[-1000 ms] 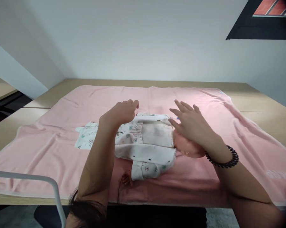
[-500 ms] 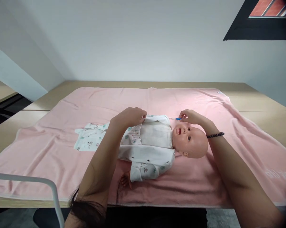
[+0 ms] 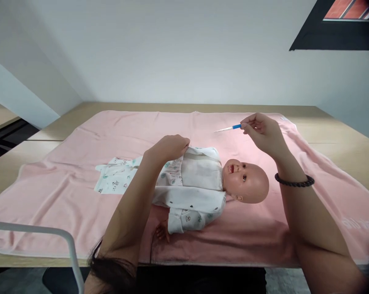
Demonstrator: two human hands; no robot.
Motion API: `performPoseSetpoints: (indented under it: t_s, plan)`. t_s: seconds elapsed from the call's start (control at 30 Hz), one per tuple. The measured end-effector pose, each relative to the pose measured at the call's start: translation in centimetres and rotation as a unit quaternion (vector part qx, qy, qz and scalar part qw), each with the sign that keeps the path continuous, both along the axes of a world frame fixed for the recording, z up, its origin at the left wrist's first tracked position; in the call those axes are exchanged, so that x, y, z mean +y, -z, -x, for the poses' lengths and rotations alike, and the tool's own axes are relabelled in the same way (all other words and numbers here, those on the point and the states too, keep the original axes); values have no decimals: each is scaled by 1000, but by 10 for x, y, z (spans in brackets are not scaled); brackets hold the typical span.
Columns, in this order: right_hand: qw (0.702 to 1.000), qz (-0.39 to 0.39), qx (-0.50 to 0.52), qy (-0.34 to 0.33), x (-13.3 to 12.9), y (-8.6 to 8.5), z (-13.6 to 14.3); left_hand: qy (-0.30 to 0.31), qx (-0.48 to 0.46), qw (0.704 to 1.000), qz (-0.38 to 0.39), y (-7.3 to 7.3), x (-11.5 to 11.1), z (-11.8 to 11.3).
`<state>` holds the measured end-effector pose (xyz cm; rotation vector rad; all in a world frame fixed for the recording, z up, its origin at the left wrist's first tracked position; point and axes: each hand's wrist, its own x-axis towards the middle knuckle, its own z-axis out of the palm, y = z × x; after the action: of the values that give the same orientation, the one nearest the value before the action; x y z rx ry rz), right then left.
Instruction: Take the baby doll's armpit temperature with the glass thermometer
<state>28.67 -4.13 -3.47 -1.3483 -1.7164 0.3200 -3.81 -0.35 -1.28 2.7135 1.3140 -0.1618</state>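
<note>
So there's one wooden surface [image 3: 334,134] here, and nearly all of it is covered by one big pink blanket [image 3: 80,192], a bit rumpled along the edges. On top of that lies one baby doll [image 3: 202,185], on its back with its bald head toward the person's right side and its feet off to the left. It's dressed in a white outfit with little printed patterns, the patterned leg part stretching out flat on the blanket, and one tiny doll hand pokes out of a sleeve near the front edge. Two hands in play, both belonging to the person wearing the camera. The left hand [image 3: 168,148] is curled down on the doll's clothing at the far side of its torso, fingers pinching the white fabric there. The right hand [image 3: 262,130], with one dark beaded bracelet [image 3: 294,181] on the wrist, is lifted in the air above and behind the doll's head, pinching one thin thermometer [image 3: 229,128] at its blue end. The thermometer is slim and stick-like, pale along the shaft, tip pointing left, and it's well clear of the doll and blanket. One white metal rail [image 3: 66,245] cuts across the bottom left corner.
</note>
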Motion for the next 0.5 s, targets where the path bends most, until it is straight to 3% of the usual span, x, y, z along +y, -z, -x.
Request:
performPoseSetpoints:
  t_s: [0.07, 0.17, 0.33, 0.5]
  plan:
    - [998, 14, 16, -66, -18, -15, 18, -1, 0, 1000, -2, 0, 0, 0]
    - [990, 45, -53, -121, -36, -25, 41, 1, 0, 1000, -8, 2, 1, 1]
    - [976, 68, -183, -94, -38, -20, 57, 4, -6, 1000, -16, 3, 2, 2]
    - [968, 80, -210, -110, -33, -19, 56, -5, -45, 999, 26, -1, 3, 5]
